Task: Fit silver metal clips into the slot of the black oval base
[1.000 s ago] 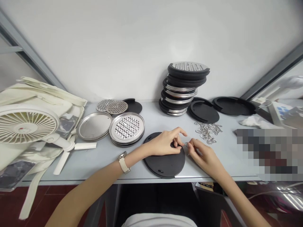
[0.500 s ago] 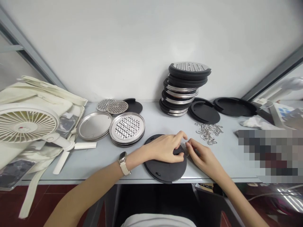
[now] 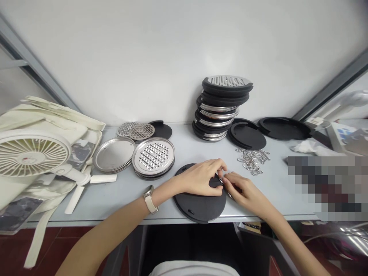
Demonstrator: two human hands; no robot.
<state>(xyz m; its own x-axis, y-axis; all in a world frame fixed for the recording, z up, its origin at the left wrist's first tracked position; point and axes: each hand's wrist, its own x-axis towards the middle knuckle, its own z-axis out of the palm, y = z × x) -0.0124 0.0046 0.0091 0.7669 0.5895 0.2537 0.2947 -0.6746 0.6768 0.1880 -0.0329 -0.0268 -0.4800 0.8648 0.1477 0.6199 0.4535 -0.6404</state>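
Note:
A round black plastic disc [image 3: 201, 210] with small slots lies near the table's front edge. My left hand [image 3: 201, 177], wearing a watch on its wrist, rests across it, thumb and fingers curled around the black tab on its right side. My right hand [image 3: 244, 191] is closed on a small metal wire clip [image 3: 221, 180], holding it against that tab; the fingers hide most of the clip. Behind my right hand lies a pile of similar wire clips [image 3: 253, 159].
Behind is a leaning stack of black holders and metal graters [image 3: 220, 105], beside black trays [image 3: 248, 136]. Left are round grater plates [image 3: 153, 156], plain metal discs [image 3: 114, 153], a white fan [image 3: 31, 155] and a pale bag [image 3: 54, 119]. A blurred patch covers the right side.
My right hand has shifted slightly left, bringing the wire clip up to the disc's tab. My left hand stays on the disc.

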